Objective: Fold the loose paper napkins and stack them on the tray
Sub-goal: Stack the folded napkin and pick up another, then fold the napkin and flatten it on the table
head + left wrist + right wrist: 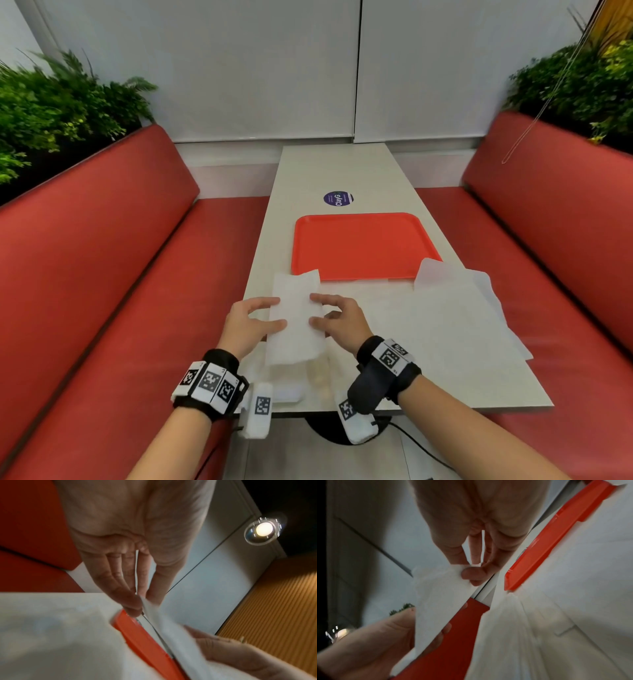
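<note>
Napkins are what you handle here, and from how they lie I judge them feather-light, limp and easy to tear, so expect no stiffness to help you. Largest first: the bench [308, 171] runs away from your hands, and the orange tray [363, 245] sits on it just beyond your fingertips, bare, with nothing stacked on it yet. To the right of your right hand [342, 322] the loose napkins [445, 325] lie spread flat and overlapping on the bench, one far corner curled up against the near right corner of the tray. Between your two hands is the folded napkin [296, 318], a narrow strip raised off the bench, its far end reaching the near left corner of the tray.

Your left hand [248, 323] pinches its left long edge between thumb and fingers; your right hand pinches the right edge the same way, as both wrist views confirm. Both hands are therefore closed on that one strip. Keep the hold at the edges, near the middle of each side, with light pressure only: I judge that a hard pull would rip it, and a loose end may droop or flutter open. Lay it down flat before you press any crease
</note>
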Demonstrator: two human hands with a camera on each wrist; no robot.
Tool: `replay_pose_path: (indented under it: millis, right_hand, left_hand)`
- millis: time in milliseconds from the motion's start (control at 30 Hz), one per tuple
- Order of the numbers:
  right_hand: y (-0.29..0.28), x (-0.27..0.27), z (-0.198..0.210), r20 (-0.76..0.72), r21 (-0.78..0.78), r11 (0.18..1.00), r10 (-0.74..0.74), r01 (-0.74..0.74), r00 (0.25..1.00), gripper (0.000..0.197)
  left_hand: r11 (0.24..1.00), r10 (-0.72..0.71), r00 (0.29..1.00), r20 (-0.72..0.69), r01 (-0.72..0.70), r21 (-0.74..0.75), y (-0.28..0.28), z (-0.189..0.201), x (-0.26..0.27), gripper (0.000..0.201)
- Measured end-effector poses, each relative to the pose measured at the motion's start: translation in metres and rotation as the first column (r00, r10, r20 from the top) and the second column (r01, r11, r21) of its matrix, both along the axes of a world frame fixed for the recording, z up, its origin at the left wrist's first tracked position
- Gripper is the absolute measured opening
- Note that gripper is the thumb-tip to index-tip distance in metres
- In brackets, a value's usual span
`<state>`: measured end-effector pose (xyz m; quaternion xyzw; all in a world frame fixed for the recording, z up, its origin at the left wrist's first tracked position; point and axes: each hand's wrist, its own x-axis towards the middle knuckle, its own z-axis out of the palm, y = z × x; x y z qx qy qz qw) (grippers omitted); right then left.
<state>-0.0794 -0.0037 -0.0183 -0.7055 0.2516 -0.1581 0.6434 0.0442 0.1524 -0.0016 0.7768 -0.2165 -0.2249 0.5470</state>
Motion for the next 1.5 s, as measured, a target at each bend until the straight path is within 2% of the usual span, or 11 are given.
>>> replay_pose_path:
  millis: [367, 500, 600, 733, 867, 1000, 1067, 1133, 1233, 1300, 1500]
  right_hand:
    - [0.028, 0.016, -0.042, -0.229, -0.278, 0.949, 0.087, -0.15, 0.97, 0.053]
    - [0.034, 0.023, -0.054, -0.416, -0.438, 0.836, 0.137, -0.33, 0.899, 0.056]
    - [0.034, 0.022, -0.056, -0.441, -0.448, 0.82, 0.144, -0.356, 0.886, 0.059]
    - [0.023, 0.006, -0.052, -0.372, -0.452, 0.845, 0.112, -0.285, 0.921, 0.058]
    - [-0.011, -0.028, -0.049, -0.402, -0.465, 0.87, -0.039, -0.167, 0.915, 0.055]
    - [-0.053, -0.07, -0.045, -0.553, -0.536, 0.843, -0.316, -0.038, 0.771, 0.059]
    - [-0.067, -0.086, -0.045, -0.616, -0.559, 0.829, -0.39, -0.03, 0.684, 0.064]
    - [-0.076, -0.095, -0.048, -0.646, -0.531, 0.848, -0.399, -0.008, 0.651, 0.07]
    - [-0.085, -0.102, -0.054, -0.632, -0.463, 0.884, -0.377, 0.06, 0.677, 0.074]
    - [-0.089, -0.103, -0.056, -0.613, -0.43, 0.899, -0.355, 0.079, 0.706, 0.074]
    - [-0.1, -0.097, -0.057, -0.536, -0.254, 0.945, -0.315, 0.206, 0.783, 0.081]
  left_hand:
    - [0.954, -0.038, 0.983, 0.18, -0.018, 0.301, 0.028, -0.033, 0.01, 0.052]
    - [0.851, -0.149, 0.958, 0.246, -0.003, 0.525, 0.029, -0.049, 0.009, 0.058]
    - [0.765, -0.222, 0.94, 0.258, 0.004, 0.644, 0.026, -0.053, 0.003, 0.06]
    - [0.7, -0.304, 0.847, 0.437, -0.113, 0.705, 0.011, -0.042, -0.013, 0.046]
    - [0.791, -0.34, 0.8, 0.495, -0.041, 0.611, -0.025, -0.035, -0.041, 0.038]
    - [0.857, -0.362, 0.849, 0.384, 0.141, 0.496, -0.072, -0.044, -0.072, 0.04]
    - [0.851, -0.35, 0.878, 0.326, 0.153, 0.503, -0.095, -0.052, -0.083, 0.045]
    - [0.807, -0.346, 0.895, 0.282, 0.131, 0.576, -0.112, -0.06, -0.089, 0.056]
    - [0.709, -0.351, 0.903, 0.25, 0.081, 0.7, -0.126, -0.071, -0.095, 0.078]
    - [0.671, -0.342, 0.9, 0.269, 0.034, 0.74, -0.13, -0.076, -0.096, 0.082]
    - [0.699, -0.249, 0.931, 0.267, -0.018, 0.715, -0.134, -0.08, -0.096, 0.083]
